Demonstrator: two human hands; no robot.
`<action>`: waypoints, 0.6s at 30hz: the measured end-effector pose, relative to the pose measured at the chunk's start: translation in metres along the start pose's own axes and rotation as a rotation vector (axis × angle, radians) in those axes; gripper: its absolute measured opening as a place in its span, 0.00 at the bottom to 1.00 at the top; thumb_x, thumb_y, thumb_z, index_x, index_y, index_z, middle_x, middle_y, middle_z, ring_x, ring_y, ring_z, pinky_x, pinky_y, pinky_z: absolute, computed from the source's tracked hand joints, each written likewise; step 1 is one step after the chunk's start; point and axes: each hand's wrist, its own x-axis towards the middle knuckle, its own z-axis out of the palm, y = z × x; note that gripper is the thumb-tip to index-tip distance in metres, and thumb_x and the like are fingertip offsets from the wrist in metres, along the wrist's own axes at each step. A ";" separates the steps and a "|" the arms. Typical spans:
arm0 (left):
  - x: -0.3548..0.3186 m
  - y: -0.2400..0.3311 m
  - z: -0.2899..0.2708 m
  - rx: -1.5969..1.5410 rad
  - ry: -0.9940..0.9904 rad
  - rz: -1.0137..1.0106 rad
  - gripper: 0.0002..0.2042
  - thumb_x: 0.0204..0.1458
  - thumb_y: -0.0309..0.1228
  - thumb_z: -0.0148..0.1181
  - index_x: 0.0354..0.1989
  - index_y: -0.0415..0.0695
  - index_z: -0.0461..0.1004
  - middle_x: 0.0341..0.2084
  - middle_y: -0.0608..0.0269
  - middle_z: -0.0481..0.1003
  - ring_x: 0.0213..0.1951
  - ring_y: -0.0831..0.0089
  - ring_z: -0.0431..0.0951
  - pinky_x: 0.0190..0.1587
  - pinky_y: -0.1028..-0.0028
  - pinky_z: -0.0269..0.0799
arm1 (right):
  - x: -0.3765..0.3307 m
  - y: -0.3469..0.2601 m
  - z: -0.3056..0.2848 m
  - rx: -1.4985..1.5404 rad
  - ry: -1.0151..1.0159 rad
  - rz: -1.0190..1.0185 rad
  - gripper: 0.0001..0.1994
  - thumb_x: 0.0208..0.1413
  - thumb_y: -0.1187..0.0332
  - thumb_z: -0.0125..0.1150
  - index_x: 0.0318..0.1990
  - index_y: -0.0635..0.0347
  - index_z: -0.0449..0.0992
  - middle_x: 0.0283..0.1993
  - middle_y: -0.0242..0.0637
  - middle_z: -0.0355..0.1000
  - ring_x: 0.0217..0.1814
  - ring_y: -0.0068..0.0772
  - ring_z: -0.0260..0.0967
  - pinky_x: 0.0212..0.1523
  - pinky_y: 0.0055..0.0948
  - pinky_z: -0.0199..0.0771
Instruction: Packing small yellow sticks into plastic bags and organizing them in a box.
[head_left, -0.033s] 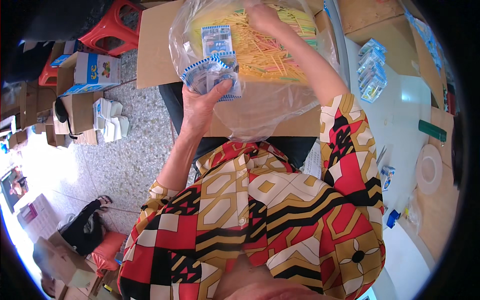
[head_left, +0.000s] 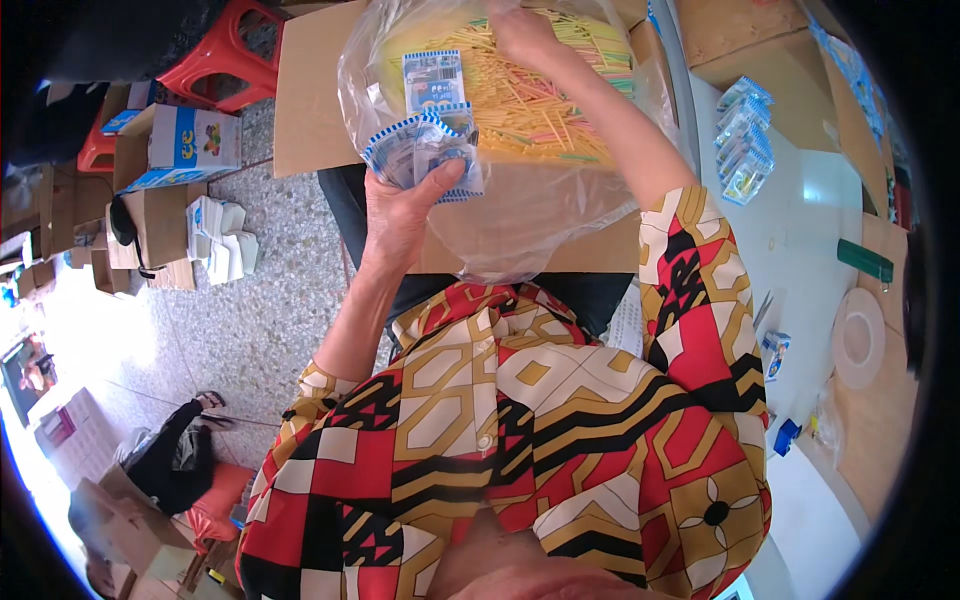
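The right hand (head_left: 520, 30) is cut off at the far edge, its fingers hidden inside the clear bag (head_left: 540, 200). The left hand (head_left: 400, 215) covers the near part of the small packets (head_left: 425, 150).

Count: two hands, left hand (head_left: 400, 215) and right hand (head_left: 520, 35); one clear bag (head_left: 540, 200) of sticks (head_left: 530, 95), too many to count; one fanned stack of packets (head_left: 425, 150); two red stools (head_left: 215, 60); one tape roll (head_left: 858, 338).

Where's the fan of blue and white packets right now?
Head view, upper centre: the packets sit in the left hand, against the clear bag of yellow sticks.
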 end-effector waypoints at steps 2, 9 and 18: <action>0.000 -0.001 0.001 -0.006 -0.005 -0.001 0.18 0.42 0.24 0.66 0.43 0.41 0.72 0.35 0.66 0.75 0.37 0.78 0.75 0.43 0.75 0.71 | 0.006 0.001 0.015 0.030 0.094 0.017 0.09 0.43 0.69 0.53 0.29 0.65 0.76 0.32 0.52 0.73 0.37 0.48 0.72 0.37 0.41 0.71; -0.001 -0.001 -0.005 -0.035 0.005 0.010 0.19 0.41 0.24 0.66 0.44 0.41 0.71 0.36 0.65 0.75 0.38 0.78 0.75 0.43 0.75 0.71 | -0.023 -0.014 -0.031 0.243 0.123 0.056 0.11 0.45 0.68 0.51 0.33 0.62 0.76 0.35 0.51 0.72 0.40 0.50 0.70 0.39 0.42 0.71; -0.002 -0.002 0.004 -0.013 -0.017 0.018 0.19 0.41 0.23 0.66 0.44 0.40 0.71 0.36 0.64 0.75 0.38 0.77 0.75 0.42 0.74 0.72 | 0.007 0.008 0.010 0.167 -0.025 0.024 0.11 0.47 0.70 0.49 0.34 0.64 0.75 0.37 0.52 0.72 0.41 0.51 0.70 0.41 0.44 0.70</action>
